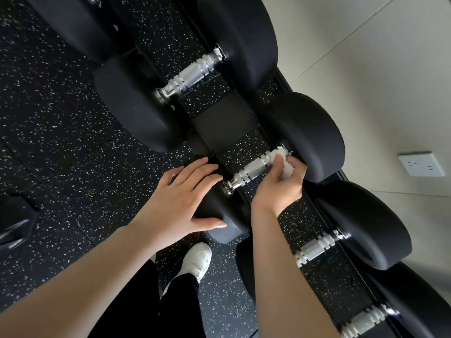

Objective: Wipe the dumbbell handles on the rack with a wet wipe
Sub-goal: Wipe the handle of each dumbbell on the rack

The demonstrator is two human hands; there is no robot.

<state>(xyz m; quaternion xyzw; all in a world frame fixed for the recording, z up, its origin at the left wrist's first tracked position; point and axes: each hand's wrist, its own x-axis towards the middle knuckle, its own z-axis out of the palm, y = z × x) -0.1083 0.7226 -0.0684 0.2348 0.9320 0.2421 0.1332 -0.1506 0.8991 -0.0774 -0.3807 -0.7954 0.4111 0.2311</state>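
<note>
A row of black dumbbells with chrome knurled handles lies on a black rack (227, 118). My right hand (280, 184) grips a white wet wipe (284, 162) wrapped round the far end of the middle dumbbell's handle (251, 168), close to its far head (310, 132). My left hand (185, 198) rests flat with straight fingers on the near head (219, 215) of the same dumbbell. Other handles show further up (192, 74) and lower right (317, 247), (363, 320).
Speckled black rubber floor (61, 132) spreads to the left. A light wall with a white socket (421, 164) runs behind the rack on the right. My white shoe (197, 259) and dark trouser legs stand just below the rack. A dark object (14, 225) sits at far left.
</note>
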